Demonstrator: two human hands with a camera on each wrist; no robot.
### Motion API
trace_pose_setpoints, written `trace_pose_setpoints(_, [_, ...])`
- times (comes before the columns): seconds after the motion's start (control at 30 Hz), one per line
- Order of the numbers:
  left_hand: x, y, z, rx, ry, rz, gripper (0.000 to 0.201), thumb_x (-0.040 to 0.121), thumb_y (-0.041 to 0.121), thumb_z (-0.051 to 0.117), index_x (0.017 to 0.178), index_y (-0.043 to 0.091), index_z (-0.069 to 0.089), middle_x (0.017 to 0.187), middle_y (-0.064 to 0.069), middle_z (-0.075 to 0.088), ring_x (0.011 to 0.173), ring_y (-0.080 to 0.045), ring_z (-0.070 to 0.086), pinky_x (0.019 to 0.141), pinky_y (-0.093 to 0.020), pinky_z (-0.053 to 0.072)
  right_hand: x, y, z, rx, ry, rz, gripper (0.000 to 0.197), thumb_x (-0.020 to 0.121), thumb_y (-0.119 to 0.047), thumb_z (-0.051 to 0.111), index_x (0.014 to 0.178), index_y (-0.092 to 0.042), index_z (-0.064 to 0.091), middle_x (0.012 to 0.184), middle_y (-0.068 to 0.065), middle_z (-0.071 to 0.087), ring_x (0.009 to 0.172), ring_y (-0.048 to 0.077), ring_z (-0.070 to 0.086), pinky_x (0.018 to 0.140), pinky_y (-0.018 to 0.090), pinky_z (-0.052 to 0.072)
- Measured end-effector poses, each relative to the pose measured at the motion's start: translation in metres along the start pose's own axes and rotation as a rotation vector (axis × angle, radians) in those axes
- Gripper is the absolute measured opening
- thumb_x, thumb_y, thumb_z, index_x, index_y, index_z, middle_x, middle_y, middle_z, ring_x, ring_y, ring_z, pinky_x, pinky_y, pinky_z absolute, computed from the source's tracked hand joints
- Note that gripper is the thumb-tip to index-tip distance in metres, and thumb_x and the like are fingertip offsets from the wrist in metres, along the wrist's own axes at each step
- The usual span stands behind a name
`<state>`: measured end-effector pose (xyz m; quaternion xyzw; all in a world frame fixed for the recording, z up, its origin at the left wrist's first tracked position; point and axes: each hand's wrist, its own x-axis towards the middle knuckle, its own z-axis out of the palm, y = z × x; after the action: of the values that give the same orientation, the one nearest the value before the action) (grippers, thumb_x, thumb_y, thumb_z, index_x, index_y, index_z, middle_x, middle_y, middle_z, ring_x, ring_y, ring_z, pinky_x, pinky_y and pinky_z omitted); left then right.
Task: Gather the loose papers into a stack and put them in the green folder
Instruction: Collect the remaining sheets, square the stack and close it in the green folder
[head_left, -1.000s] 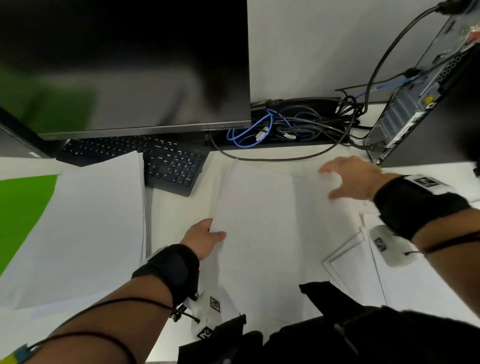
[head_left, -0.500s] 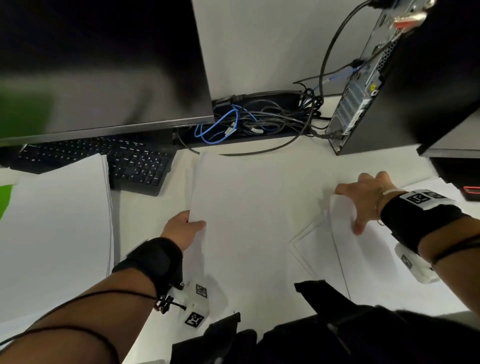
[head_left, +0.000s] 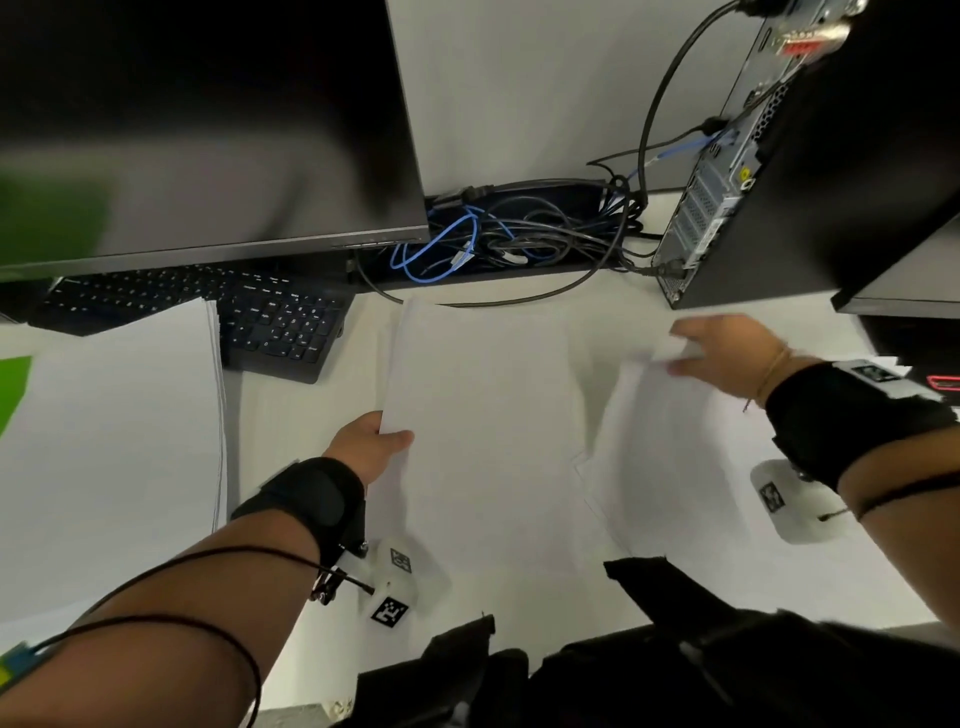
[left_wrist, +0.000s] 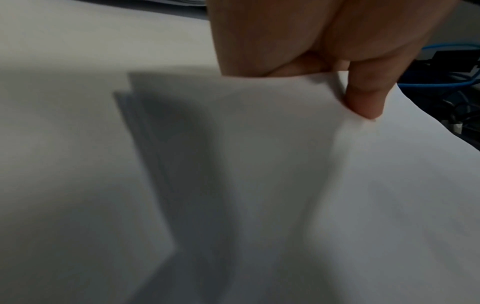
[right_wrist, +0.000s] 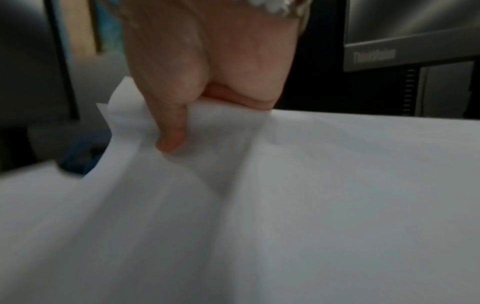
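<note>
My left hand (head_left: 376, 441) pinches the left edge of a small stack of white papers (head_left: 483, 405) at the desk's middle; in the left wrist view the thumb (left_wrist: 363, 98) lies on top of the stack of papers (left_wrist: 259, 164). My right hand (head_left: 722, 353) grips the far corner of a loose white sheet (head_left: 670, 441) at the right and lifts it; the right wrist view shows the thumb (right_wrist: 171, 131) pressing on the crumpled sheet (right_wrist: 285, 185). Another pile of paper (head_left: 114, 415) lies at the left over the green folder (head_left: 13, 384), of which only a corner shows.
A black monitor (head_left: 197, 124) stands at the back left over a black keyboard (head_left: 280, 322). Tangled cables (head_left: 509, 239) lie behind the papers. A computer tower (head_left: 779, 171) stands at the back right. Dark clothing (head_left: 623, 670) fills the near edge.
My right hand went from pressing flat on the right-hand sheets to gripping one sheet's corner and raising it. My left hand kept its hold on the stack.
</note>
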<state>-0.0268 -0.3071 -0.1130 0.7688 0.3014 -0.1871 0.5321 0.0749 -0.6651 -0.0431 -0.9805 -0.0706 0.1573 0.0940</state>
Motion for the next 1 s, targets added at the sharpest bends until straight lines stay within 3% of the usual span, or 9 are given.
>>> trace_pose_setpoints(0.1, [-0.001,0.000,-0.001,-0.027,-0.012,-0.017,0.025,0.089,0.018,0.060,0.113,0.016,0.058,0.118,-0.009,0.063,0.107,-0.030,0.058,0.101,-0.044,0.044,-0.001,-0.017,-0.030,0.459,0.217,0.044,0.035,0.083,-0.015,0.069,0.117,-0.009,0.061,0.110,0.017,0.064,0.092,0.029,0.061,0.084,0.036,0.050])
trace_pose_setpoints(0.2, [-0.002,0.000,-0.001,-0.040,-0.021,-0.028,0.029,0.090,0.017,0.059,0.118,0.013,0.057,0.115,-0.009,0.063,0.107,-0.031,0.058,0.100,-0.045,0.044,0.004,-0.024,-0.051,0.853,0.320,0.106,0.032,0.085,-0.016,0.067,0.116,-0.019,0.060,0.104,0.004,0.066,0.079,0.016,0.062,0.067,0.030,0.053])
trace_pose_setpoints(0.3, [-0.003,0.000,-0.002,-0.049,-0.025,-0.018,0.033,0.089,0.017,0.060,0.121,0.012,0.056,0.117,-0.009,0.064,0.106,-0.030,0.059,0.100,-0.044,0.045,0.020,-0.032,-0.055,1.131,0.411,0.245,0.042,0.084,-0.014,0.067,0.124,-0.019,0.054,0.116,-0.001,0.063,0.101,0.020,0.061,0.089,0.039,0.051])
trace_pose_setpoints(0.47, [-0.002,-0.004,0.000,-0.035,0.004,0.003,0.031,0.087,0.020,0.062,0.117,0.013,0.060,0.112,-0.007,0.066,0.102,-0.028,0.061,0.099,-0.044,0.046,0.040,-0.050,-0.019,0.997,0.430,0.396,0.037,0.085,-0.005,0.061,0.121,-0.009,0.057,0.118,0.008,0.063,0.105,0.025,0.060,0.096,0.039,0.050])
trace_pose_setpoints(0.63, [-0.002,-0.003,0.000,-0.051,0.001,-0.009,0.026,0.083,0.013,0.061,0.108,0.019,0.061,0.104,-0.008,0.067,0.096,-0.029,0.061,0.093,-0.045,0.050,0.042,-0.063,0.002,1.102,0.425,0.425,0.034,0.088,0.002,0.053,0.121,-0.007,0.057,0.114,0.005,0.061,0.091,0.019,0.055,0.065,0.018,0.050])
trace_pose_setpoints(0.7, [-0.003,-0.002,-0.001,-0.081,-0.019,-0.011,0.030,0.079,0.017,0.067,0.108,0.018,0.064,0.102,-0.008,0.069,0.095,-0.031,0.064,0.091,-0.047,0.052,0.043,-0.070,0.007,1.066,0.417,0.408,0.031,0.090,0.000,0.050,0.119,-0.007,0.058,0.118,0.012,0.063,0.084,0.020,0.056,0.066,0.025,0.051])
trace_pose_setpoints(0.8, [-0.001,-0.002,-0.002,-0.170,-0.006,-0.045,0.039,0.085,0.025,0.063,0.122,0.014,0.058,0.116,-0.006,0.064,0.108,-0.030,0.059,0.100,-0.046,0.046,0.040,-0.079,0.012,1.050,0.289,0.360,0.032,0.095,0.002,0.040,0.125,0.000,0.051,0.108,0.022,0.061,0.072,0.021,0.051,0.070,0.027,0.051])
trace_pose_setpoints(0.87, [0.001,-0.002,-0.003,-0.166,0.003,-0.062,0.050,0.089,0.038,0.057,0.132,0.016,0.049,0.129,0.001,0.053,0.120,-0.027,0.050,0.107,-0.044,0.038,0.037,-0.086,0.022,1.012,0.160,0.342,0.044,0.093,-0.001,0.046,0.136,-0.003,0.038,0.105,0.019,0.056,0.082,0.025,0.053,0.067,0.027,0.050])
trace_pose_setpoints(1.0, [0.002,-0.006,0.000,-0.074,0.001,0.032,0.031,0.082,0.024,0.069,0.111,0.014,0.062,0.117,-0.005,0.066,0.105,-0.024,0.061,0.101,-0.040,0.045,0.034,-0.088,0.035,0.835,-0.140,0.302,0.092,0.079,-0.031,0.073,0.148,-0.013,0.015,0.140,0.012,0.042,0.124,0.031,0.048,0.104,0.040,0.041])
